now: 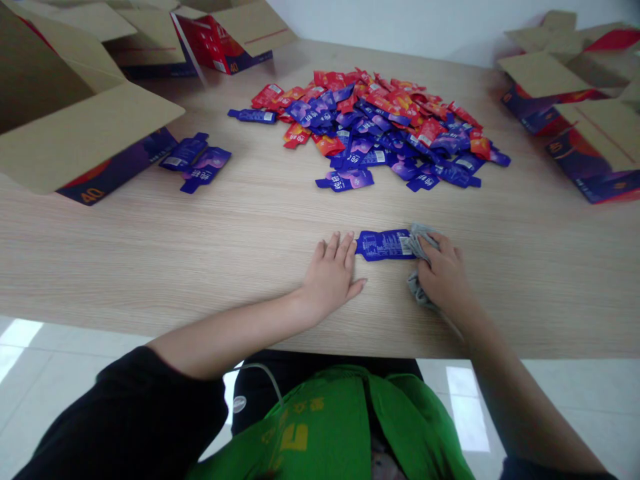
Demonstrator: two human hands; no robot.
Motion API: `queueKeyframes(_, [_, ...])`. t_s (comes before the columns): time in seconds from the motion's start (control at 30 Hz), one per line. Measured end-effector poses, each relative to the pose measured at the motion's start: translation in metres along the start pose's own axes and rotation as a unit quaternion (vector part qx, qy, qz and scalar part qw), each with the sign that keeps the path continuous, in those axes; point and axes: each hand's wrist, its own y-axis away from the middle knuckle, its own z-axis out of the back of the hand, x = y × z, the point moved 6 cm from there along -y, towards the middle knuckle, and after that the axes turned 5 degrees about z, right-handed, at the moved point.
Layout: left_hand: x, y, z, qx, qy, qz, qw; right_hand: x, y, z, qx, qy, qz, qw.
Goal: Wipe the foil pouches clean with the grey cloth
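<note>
A flat blue sachet [384,245] lies lengthwise on the table before me, its printed side with a barcode facing up. My left hand [333,273] rests flat with fingers extended, the fingertips at the sachet's narrow spout end. At the other end, my right hand [445,270] is closed around a crumpled grey cloth [423,240], which touches the sachet's right edge. Part of the cloth hangs below the hand. Beyond the hands spreads a heap of blue and red sachets [370,127], with one blue sachet [345,180] at its near edge.
Open cardboard boxes stand at the left, the nearest box [115,163] with flaps folded out. Beside it lie a few blue sachets [206,167]. More open boxes [595,147] stand at the right. The wooden table's [125,267] front edge runs near my body; a white wall is behind.
</note>
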Motion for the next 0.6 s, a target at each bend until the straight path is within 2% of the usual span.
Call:
queueKeyframes(0.1, [0.0, 0.001, 0.0, -0.011, 0.003, -0.001, 1.0, 0.009, -0.009, 0.011, -0.03, -0.047, 0.003, 0.998])
queueKeyframes(0.2, [0.0, 0.001, 0.0, -0.021, 0.008, 0.003, 1.0, 0.05, -0.014, 0.016, -0.052, -0.071, 0.054, 0.995])
queueKeyframes(0.27, [0.0, 0.001, 0.0, -0.019, 0.008, 0.005, 1.0, 0.081, -0.013, 0.009, -0.02, -0.069, 0.103, 0.992])
queueKeyframes(0.33, [0.0, 0.001, -0.001, -0.013, 0.006, 0.004, 1.0, 0.1, -0.01, 0.0, 0.023, -0.045, 0.12, 0.992])
queueKeyframes(0.43, [0.0, 0.001, -0.001, -0.012, 0.007, 0.006, 1.0, 0.096, -0.004, -0.007, 0.052, 0.0, 0.096, 0.994])
queueKeyframes(0.6, [0.0, 0.001, 0.0, -0.003, 0.005, 0.003, 1.0, 0.048, 0.004, 0.002, 0.018, 0.015, 0.045, 0.999])
